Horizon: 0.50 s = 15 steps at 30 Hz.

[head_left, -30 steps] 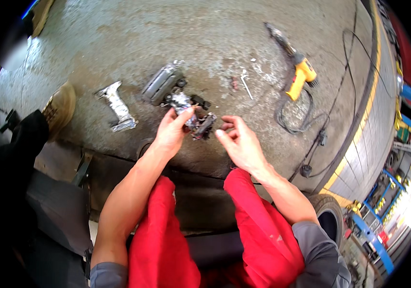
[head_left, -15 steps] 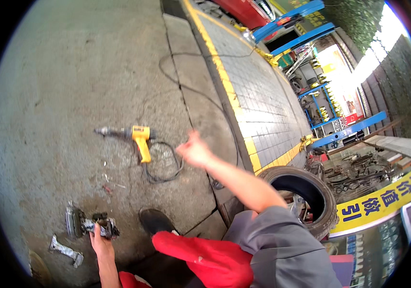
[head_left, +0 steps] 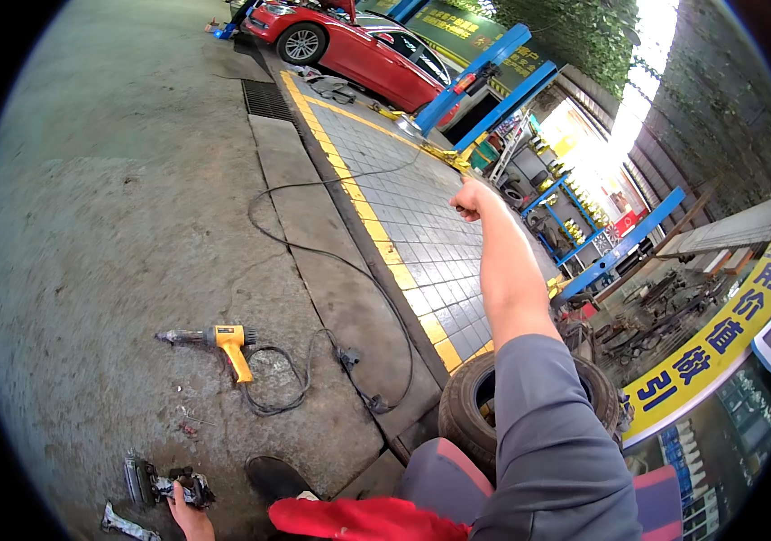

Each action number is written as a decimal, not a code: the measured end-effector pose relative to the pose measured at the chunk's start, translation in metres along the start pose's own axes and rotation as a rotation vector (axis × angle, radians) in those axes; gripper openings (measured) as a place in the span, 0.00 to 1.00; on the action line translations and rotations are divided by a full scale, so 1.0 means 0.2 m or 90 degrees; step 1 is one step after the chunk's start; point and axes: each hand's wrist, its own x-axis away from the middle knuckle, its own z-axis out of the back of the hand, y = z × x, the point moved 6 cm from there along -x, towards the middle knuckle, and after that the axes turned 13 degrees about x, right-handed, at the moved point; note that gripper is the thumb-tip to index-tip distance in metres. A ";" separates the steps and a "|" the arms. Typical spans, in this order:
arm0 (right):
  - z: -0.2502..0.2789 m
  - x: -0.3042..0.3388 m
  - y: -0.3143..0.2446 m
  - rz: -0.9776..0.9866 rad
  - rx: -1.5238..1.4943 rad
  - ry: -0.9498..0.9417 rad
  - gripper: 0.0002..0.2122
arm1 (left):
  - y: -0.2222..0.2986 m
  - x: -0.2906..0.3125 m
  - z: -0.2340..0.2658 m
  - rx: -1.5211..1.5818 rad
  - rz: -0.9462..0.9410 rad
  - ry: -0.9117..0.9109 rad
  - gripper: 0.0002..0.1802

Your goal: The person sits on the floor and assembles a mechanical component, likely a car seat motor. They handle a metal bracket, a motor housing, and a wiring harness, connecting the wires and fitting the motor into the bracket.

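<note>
At the lower left, my left hand [head_left: 191, 518] grips a dark, greasy metal part [head_left: 194, 488], thumb on top. Right beside that part lies a grey cylindrical metal piece [head_left: 140, 480], and a silvery metal bracket [head_left: 126, 523] rests on the ground below. My right arm reaches far forward and up, its right hand [head_left: 469, 198] raised in the air with fingers curled in. Whether anything is inside that hand is hidden. On the concrete ahead lies a yellow heat gun-like power tool [head_left: 232, 344] with a dark metal nozzle and a coiled black cable [head_left: 264, 408].
Tyres [head_left: 471, 410] stand by my right side. A yellow-edged tiled bay [head_left: 385, 212] stretches ahead, with a red car [head_left: 358, 50] and blue lift posts [head_left: 484, 68]. Cable plugs [head_left: 347, 358] lie on the concrete. A yellow banner [head_left: 719, 338] hangs at the right.
My right hand has risen forward and to the right, away from the yellow tool. The view has tilted up, bringing the red car into sight. My left hand keeps the metal part.
</note>
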 end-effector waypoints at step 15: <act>-0.22 -0.14 -0.28 0.004 0.055 0.040 0.10 | 0.05 0.13 -0.13 -0.024 0.000 0.016 0.20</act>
